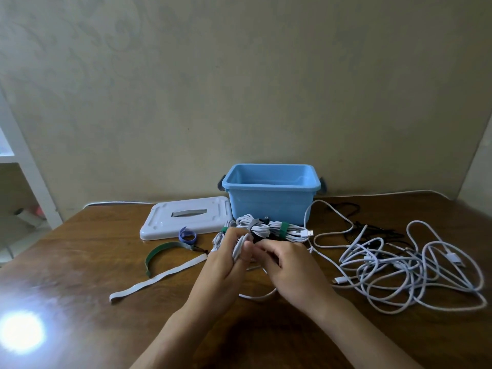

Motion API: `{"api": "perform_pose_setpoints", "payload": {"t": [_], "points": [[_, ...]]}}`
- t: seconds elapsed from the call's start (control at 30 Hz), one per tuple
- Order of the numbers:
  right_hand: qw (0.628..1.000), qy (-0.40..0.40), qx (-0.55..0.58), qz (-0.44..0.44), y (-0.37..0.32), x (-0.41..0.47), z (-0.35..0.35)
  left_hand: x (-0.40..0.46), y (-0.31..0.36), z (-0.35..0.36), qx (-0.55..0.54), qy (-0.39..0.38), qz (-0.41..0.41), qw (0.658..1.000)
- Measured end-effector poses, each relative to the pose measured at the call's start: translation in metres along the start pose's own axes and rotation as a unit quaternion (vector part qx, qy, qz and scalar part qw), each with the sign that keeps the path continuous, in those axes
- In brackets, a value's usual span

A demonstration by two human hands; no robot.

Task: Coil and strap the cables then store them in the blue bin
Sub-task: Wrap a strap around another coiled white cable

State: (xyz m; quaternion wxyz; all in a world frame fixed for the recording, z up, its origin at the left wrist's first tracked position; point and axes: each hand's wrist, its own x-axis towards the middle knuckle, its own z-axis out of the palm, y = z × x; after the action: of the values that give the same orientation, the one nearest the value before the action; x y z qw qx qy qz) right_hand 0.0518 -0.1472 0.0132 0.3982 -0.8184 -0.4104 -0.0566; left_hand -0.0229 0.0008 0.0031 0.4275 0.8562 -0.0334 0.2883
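Item: white cable coil (238, 247), held in 2 hands above the table (80, 262).

Left hand (226, 265) has its fingers curled round the coil's loops; right hand (287, 267) touches it, fingers curled and pinching at the coil's right side, the 2 hands pressed together. Just beyond the fingertips: strapped bundles (269, 229) of white cable with 2 green bands, a USB plug sticking out to the right. Behind those: blue bin (271, 203), open, upright. Right of the right hand: loose tangle (410, 265) of white and black cables spread over the table. Left of the left hand: white strap (157, 278) lying flat, green strap (162, 253) curved, small blue strap (187, 235) rolled up. Beyond these: white lid (186, 221), flat, just beside the bin.
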Motion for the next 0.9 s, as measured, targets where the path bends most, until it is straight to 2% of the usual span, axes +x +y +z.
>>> {"api": "perform_pose_setpoints", "payload": {"t": [0.13, 0.3, 0.6, 0.8, 0.9], "points": [[1.0, -0.025, -0.004, 0.002, -0.002, -0.001, -0.004, 0.005, 0.001, -0.005, -0.031, 0.047, 0.01, 0.998], [0.998, -0.051, 0.025, 0.039, 0.001, 0.0, -0.01, 0.011, 0.0, -0.015, -0.094, 0.117, -0.024, 0.988], [0.994, -0.091, -0.067, 0.006, 0.0, -0.001, 0.009, 0.011, 0.0, -0.007, -0.082, 0.102, -0.01, 0.991], [0.987, -0.08, -0.14, -0.022, -0.005, 0.0, 0.001, 0.008, 0.001, -0.009, -0.077, 0.207, -0.035, 0.975], [0.981, -0.112, -0.158, -0.033, -0.002, 0.0, -0.01, 0.011, 0.004, -0.021, -0.156, 0.247, -0.05, 0.955]]}}
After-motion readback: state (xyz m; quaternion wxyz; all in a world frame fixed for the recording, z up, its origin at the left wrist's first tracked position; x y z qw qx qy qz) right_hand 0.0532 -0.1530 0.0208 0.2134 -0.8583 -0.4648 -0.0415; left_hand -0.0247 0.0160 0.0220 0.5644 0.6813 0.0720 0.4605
